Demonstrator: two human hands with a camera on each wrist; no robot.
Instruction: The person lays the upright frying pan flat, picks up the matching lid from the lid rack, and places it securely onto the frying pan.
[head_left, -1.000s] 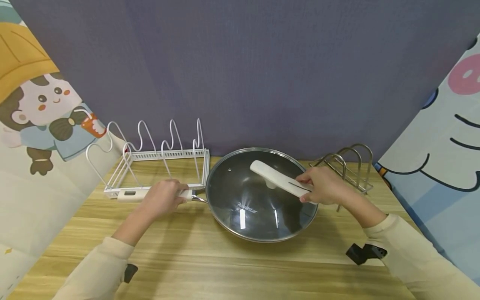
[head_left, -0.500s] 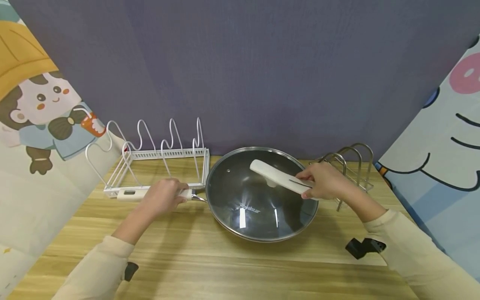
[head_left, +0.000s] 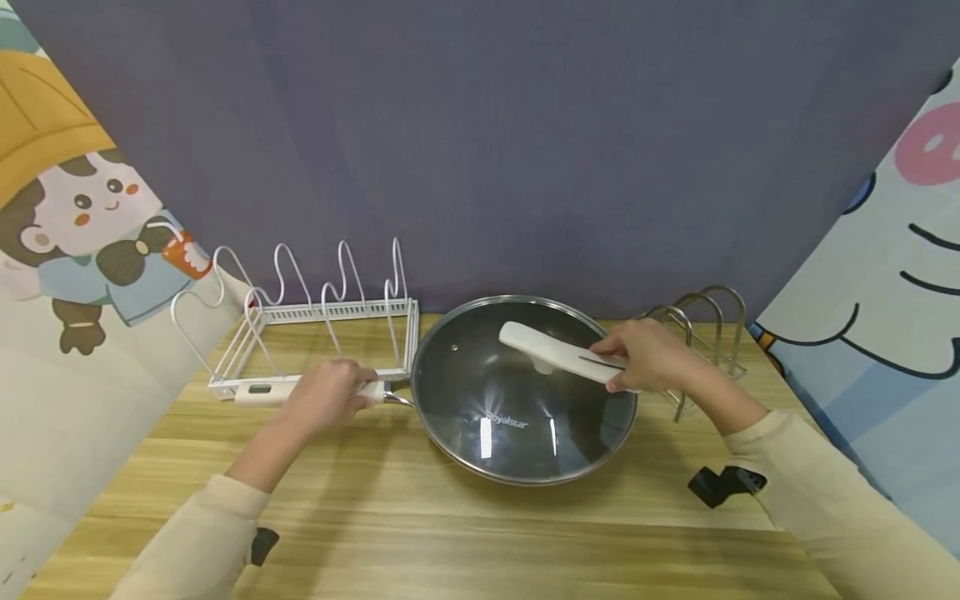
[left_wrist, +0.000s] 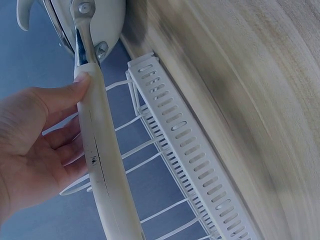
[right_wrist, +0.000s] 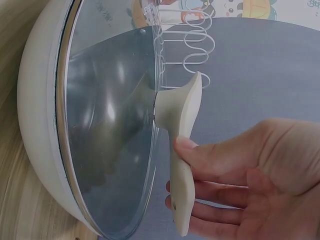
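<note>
A frying pan [right_wrist: 36,107] with a cream outside rests on the wooden table, covered by a glass lid [head_left: 480,379] with a steel rim and a "Royalstar" mark. My left hand [head_left: 327,395] grips the pan's cream handle [left_wrist: 107,165], thumb near the metal bracket. On the lid's far right, my right hand [head_left: 647,357] pinches the long off-white lid handle [head_left: 551,348] by its end, the thumb on one side and the fingers on the other, as the right wrist view shows. The lid sits on the pan's rim.
A white wire rack [head_left: 341,310] with tall loops stands behind the pan's handle at the left. Behind my right hand is a small metal rack [head_left: 718,329], partly hidden. A grey-purple wall panel [head_left: 480,150] closes off the back of the table [head_left: 465,542].
The lid has turned slightly counterclockwise on the pan, its mark shifting right. My right hand has moved a little away from me with the lid handle's end. My left hand keeps its hold.
</note>
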